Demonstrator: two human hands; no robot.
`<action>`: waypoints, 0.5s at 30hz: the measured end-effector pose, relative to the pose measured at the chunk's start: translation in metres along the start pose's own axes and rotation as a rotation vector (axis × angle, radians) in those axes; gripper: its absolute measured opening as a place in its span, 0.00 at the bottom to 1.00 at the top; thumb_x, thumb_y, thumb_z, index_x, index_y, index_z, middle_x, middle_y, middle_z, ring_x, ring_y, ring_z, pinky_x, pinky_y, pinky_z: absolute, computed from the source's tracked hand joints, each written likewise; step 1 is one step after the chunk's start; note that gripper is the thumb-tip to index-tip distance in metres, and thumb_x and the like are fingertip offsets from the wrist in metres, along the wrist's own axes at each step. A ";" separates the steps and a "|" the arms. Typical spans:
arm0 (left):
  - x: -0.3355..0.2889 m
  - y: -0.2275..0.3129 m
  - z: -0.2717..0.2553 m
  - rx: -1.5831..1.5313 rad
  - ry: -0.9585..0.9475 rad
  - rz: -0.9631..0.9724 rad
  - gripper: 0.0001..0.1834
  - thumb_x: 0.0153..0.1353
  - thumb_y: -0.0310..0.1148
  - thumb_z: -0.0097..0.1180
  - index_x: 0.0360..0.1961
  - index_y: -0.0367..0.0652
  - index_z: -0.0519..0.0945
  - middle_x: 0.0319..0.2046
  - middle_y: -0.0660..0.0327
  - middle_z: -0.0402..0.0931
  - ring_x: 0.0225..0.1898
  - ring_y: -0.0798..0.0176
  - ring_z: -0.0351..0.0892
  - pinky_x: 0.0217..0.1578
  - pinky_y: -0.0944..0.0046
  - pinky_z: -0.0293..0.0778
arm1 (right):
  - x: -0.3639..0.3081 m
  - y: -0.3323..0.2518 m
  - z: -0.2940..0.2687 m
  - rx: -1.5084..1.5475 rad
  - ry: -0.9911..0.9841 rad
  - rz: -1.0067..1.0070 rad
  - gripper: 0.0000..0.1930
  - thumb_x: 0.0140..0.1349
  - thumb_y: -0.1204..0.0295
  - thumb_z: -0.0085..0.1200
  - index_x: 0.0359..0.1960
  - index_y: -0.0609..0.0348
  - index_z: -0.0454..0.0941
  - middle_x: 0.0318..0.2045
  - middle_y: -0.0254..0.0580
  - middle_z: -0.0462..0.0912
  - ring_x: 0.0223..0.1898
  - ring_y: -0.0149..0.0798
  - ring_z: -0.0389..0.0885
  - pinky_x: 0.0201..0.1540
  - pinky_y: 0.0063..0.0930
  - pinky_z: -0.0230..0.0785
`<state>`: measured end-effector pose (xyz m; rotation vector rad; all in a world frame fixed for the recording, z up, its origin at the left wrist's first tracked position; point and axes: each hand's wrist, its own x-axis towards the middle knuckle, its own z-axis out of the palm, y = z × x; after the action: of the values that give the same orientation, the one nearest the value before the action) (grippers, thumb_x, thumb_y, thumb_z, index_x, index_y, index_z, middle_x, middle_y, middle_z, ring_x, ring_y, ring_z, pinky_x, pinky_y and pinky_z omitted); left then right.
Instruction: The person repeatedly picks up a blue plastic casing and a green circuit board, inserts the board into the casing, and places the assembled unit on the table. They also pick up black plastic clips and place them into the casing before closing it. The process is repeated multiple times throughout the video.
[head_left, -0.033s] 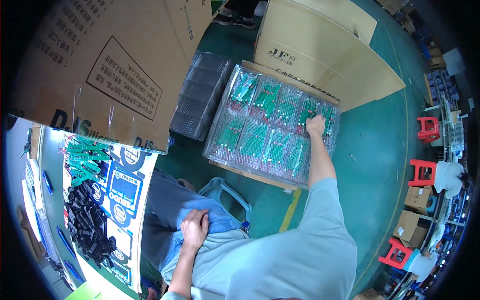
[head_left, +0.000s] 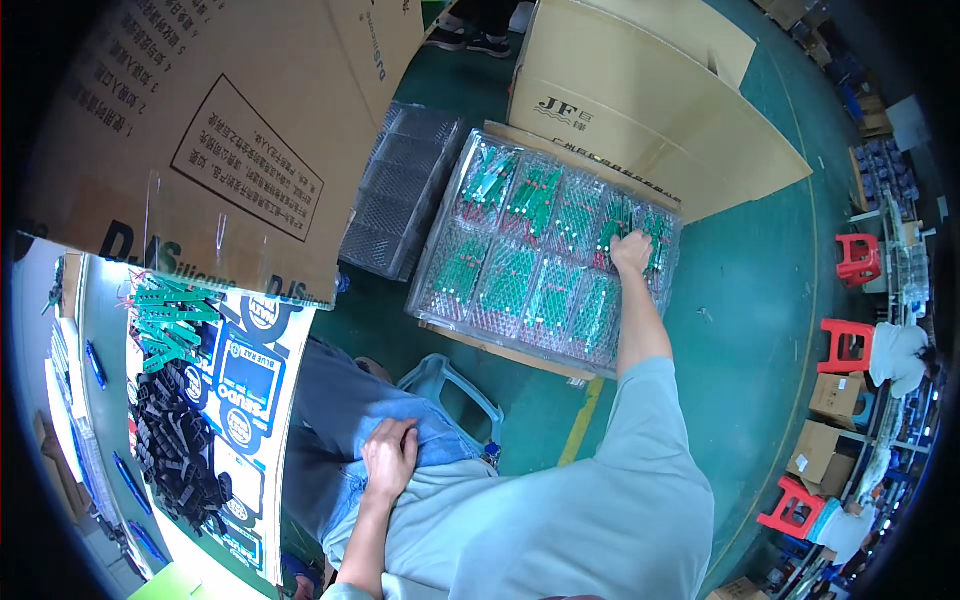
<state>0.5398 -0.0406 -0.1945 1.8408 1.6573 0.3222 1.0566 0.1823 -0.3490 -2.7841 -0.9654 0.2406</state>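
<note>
Currently stretching the right arm (head_left: 645, 335) forward, nearly straight, down to the right hand (head_left: 630, 252), with knuckles up and fingers bunched downward among green strips (head_left: 612, 226) in the far right part of a clear tray (head_left: 430, 250); cannot tell whether pinching one. Resting the left hand (head_left: 390, 456) on the lap, with fingers loosely curled and palm hidden. Opening rightward onto bare green floor (head_left: 740, 300); bounded beyond by tall carton flaps (head_left: 650, 115). Blocked at left by a big printed box (head_left: 250, 120), then by stacked dark trays (head_left: 395, 200). Lower, near the legs, a pale blue stool (head_left: 426, 367); leftward, a black heap (head_left: 180, 440), then blue pens (head_left: 132, 484).
</note>
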 end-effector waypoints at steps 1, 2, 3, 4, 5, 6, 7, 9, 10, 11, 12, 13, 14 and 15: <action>0.001 0.001 0.000 0.006 -0.003 -0.007 0.10 0.62 0.29 0.58 0.41 0.39 0.86 0.35 0.50 0.81 0.40 0.46 0.82 0.44 0.51 0.76 | -0.008 -0.011 -0.008 -0.043 0.004 -0.038 0.31 0.59 0.55 0.64 0.56 0.66 0.74 0.57 0.59 0.74 0.61 0.61 0.73 0.62 0.49 0.70; 0.001 0.001 0.000 0.009 -0.006 -0.018 0.10 0.62 0.29 0.57 0.41 0.39 0.86 0.35 0.50 0.81 0.40 0.46 0.81 0.44 0.51 0.76 | -0.012 -0.018 -0.012 -0.086 0.009 -0.077 0.32 0.59 0.53 0.64 0.56 0.67 0.74 0.58 0.59 0.73 0.62 0.61 0.72 0.62 0.49 0.70; 0.001 0.002 0.001 0.013 -0.018 -0.024 0.10 0.62 0.29 0.57 0.41 0.39 0.86 0.35 0.50 0.81 0.40 0.46 0.81 0.44 0.51 0.76 | -0.007 -0.018 -0.010 -0.049 -0.006 -0.074 0.34 0.58 0.50 0.66 0.56 0.67 0.75 0.59 0.59 0.73 0.64 0.59 0.69 0.63 0.48 0.69; 0.001 0.002 0.001 0.016 -0.029 -0.029 0.10 0.62 0.29 0.57 0.41 0.39 0.86 0.35 0.50 0.81 0.40 0.46 0.81 0.44 0.51 0.75 | -0.004 -0.019 -0.009 -0.048 -0.039 -0.057 0.36 0.57 0.48 0.66 0.57 0.66 0.75 0.60 0.59 0.73 0.64 0.59 0.69 0.64 0.48 0.69; 0.002 0.001 0.001 0.017 -0.010 -0.011 0.10 0.62 0.30 0.57 0.41 0.39 0.86 0.34 0.50 0.81 0.38 0.46 0.81 0.42 0.51 0.75 | -0.001 -0.020 -0.008 -0.047 -0.072 -0.040 0.38 0.56 0.46 0.67 0.57 0.66 0.75 0.61 0.60 0.72 0.64 0.59 0.70 0.64 0.48 0.69; 0.002 0.001 0.002 0.017 0.012 0.006 0.10 0.62 0.30 0.58 0.41 0.38 0.85 0.33 0.50 0.80 0.37 0.45 0.81 0.41 0.51 0.75 | 0.003 -0.024 -0.008 -0.046 -0.104 -0.027 0.40 0.55 0.44 0.67 0.58 0.66 0.74 0.62 0.60 0.72 0.64 0.59 0.71 0.64 0.48 0.68; 0.003 0.001 0.002 0.016 0.035 0.023 0.10 0.62 0.30 0.58 0.40 0.38 0.85 0.33 0.50 0.80 0.36 0.45 0.80 0.40 0.51 0.74 | 0.008 -0.025 -0.006 -0.032 -0.133 0.008 0.40 0.53 0.42 0.68 0.55 0.65 0.77 0.61 0.60 0.75 0.62 0.57 0.75 0.63 0.46 0.70; 0.003 0.004 0.001 0.026 -0.006 -0.023 0.10 0.62 0.30 0.57 0.41 0.38 0.85 0.34 0.50 0.81 0.38 0.45 0.81 0.42 0.52 0.75 | 0.016 -0.020 -0.007 0.011 -0.222 0.040 0.41 0.52 0.44 0.70 0.57 0.66 0.75 0.63 0.57 0.73 0.64 0.57 0.72 0.64 0.48 0.70; 0.003 0.005 -0.001 0.031 -0.025 -0.046 0.10 0.62 0.30 0.57 0.41 0.39 0.85 0.35 0.50 0.81 0.39 0.46 0.81 0.43 0.52 0.75 | 0.021 -0.019 -0.007 0.032 -0.267 0.054 0.41 0.52 0.45 0.71 0.58 0.66 0.74 0.64 0.55 0.72 0.65 0.57 0.71 0.64 0.49 0.69; 0.003 0.006 -0.001 0.031 -0.027 -0.051 0.10 0.62 0.29 0.57 0.41 0.39 0.85 0.35 0.50 0.81 0.39 0.45 0.81 0.43 0.51 0.75 | 0.024 -0.016 -0.001 0.108 -0.231 0.087 0.39 0.50 0.47 0.73 0.55 0.67 0.76 0.61 0.57 0.75 0.62 0.55 0.75 0.62 0.48 0.71; 0.004 0.006 -0.002 0.029 -0.029 -0.056 0.10 0.62 0.29 0.57 0.41 0.38 0.85 0.35 0.50 0.81 0.39 0.45 0.81 0.43 0.51 0.75 | 0.025 -0.016 0.001 0.181 -0.253 0.111 0.38 0.50 0.49 0.73 0.54 0.67 0.77 0.60 0.57 0.77 0.61 0.55 0.77 0.61 0.47 0.72; 0.004 0.006 -0.002 0.027 -0.032 -0.060 0.10 0.62 0.29 0.57 0.41 0.38 0.85 0.35 0.50 0.81 0.40 0.45 0.81 0.43 0.51 0.75 | 0.026 -0.016 0.004 0.254 -0.274 0.135 0.37 0.50 0.50 0.73 0.53 0.67 0.78 0.58 0.58 0.78 0.59 0.54 0.79 0.60 0.46 0.73; 0.004 0.006 -0.001 0.025 -0.036 -0.054 0.09 0.62 0.29 0.58 0.41 0.38 0.85 0.35 0.50 0.81 0.39 0.45 0.81 0.43 0.51 0.75 | 0.027 -0.016 0.006 0.326 -0.294 0.159 0.36 0.50 0.51 0.74 0.52 0.67 0.79 0.56 0.59 0.80 0.57 0.54 0.81 0.59 0.45 0.74; 0.004 0.004 0.000 0.025 -0.039 -0.050 0.09 0.62 0.29 0.58 0.41 0.38 0.85 0.35 0.50 0.81 0.39 0.45 0.81 0.43 0.51 0.75 | 0.015 -0.028 -0.004 0.362 -0.261 0.157 0.33 0.50 0.55 0.74 0.50 0.69 0.79 0.53 0.60 0.82 0.53 0.54 0.84 0.56 0.44 0.76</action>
<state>0.5438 -0.0372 -0.1929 1.8100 1.6847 0.2440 1.0525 0.2124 -0.3406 -2.5295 -0.6694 0.7381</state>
